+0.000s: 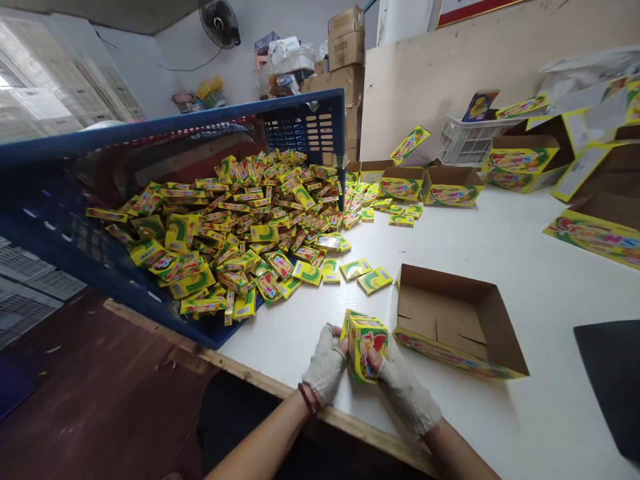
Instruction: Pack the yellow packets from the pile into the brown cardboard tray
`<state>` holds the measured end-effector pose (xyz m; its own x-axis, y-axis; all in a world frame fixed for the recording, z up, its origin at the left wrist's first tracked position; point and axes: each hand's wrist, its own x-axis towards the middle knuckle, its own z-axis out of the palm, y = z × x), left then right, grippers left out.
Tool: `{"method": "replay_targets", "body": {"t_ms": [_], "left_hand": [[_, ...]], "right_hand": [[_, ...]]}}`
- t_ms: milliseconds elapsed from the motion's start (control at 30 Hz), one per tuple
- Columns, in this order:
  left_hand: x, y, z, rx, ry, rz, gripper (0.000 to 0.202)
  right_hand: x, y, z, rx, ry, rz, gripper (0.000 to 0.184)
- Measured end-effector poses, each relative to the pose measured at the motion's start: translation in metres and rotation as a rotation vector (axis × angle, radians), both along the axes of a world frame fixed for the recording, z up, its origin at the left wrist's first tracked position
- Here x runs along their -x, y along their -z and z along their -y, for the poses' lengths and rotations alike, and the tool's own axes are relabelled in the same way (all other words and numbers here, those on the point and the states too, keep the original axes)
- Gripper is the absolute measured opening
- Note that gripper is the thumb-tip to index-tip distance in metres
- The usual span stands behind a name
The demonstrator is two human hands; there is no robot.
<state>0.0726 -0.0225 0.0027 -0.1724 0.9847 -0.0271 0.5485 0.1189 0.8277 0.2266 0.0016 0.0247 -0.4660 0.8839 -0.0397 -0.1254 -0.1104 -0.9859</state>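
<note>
Between my two gloved hands is a stack of small yellow-green crayon boxes, held just above the white table near its front edge. My left hand grips the stack's left side, with bare fingertips pressed on it. My right hand closes on the other side, its thumb across the printed front. Right beside the stack stands an open brown cardboard display box, with nothing visible inside. To the left, a big heap of the same small boxes spills from a tipped blue plastic crate onto the table.
More open display boxes line the back of the table, with a white basket behind them. Several loose crayon boxes lie past the crate's mouth. A dark flat object sits at the right. The table's wooden edge runs in front.
</note>
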Motion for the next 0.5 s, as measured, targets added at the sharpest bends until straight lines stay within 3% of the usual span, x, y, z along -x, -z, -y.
{"method": "replay_targets", "body": {"t_ms": [100, 133, 200, 267, 400, 500], "left_hand": [[0.019, -0.009, -0.007, -0.011, 0.016, -0.089, 0.028], [0.032, -0.016, -0.017, -0.017, 0.013, -0.14, 0.024], [0.059, -0.031, -0.048, -0.031, 0.004, -0.25, 0.035], [0.083, -0.044, -0.083, -0.033, 0.002, -0.339, 0.049], [0.111, -0.059, -0.13, -0.014, -0.011, -0.405, 0.047], [0.109, -0.058, -0.128, 0.002, -0.034, -0.347, 0.036]], "right_hand": [[-0.007, -0.02, -0.002, -0.13, -0.049, 0.328, 0.061], [-0.01, -0.026, 0.0, -0.208, -0.07, 0.471, 0.06], [-0.013, -0.031, 0.006, -0.388, -0.138, 0.72, 0.06], [-0.01, -0.024, 0.013, -0.561, -0.209, 0.864, 0.059], [-0.002, 0.004, 0.02, -0.717, -0.202, 0.895, 0.062], [-0.003, 0.006, 0.017, -0.559, -0.106, 0.751, 0.057]]}}
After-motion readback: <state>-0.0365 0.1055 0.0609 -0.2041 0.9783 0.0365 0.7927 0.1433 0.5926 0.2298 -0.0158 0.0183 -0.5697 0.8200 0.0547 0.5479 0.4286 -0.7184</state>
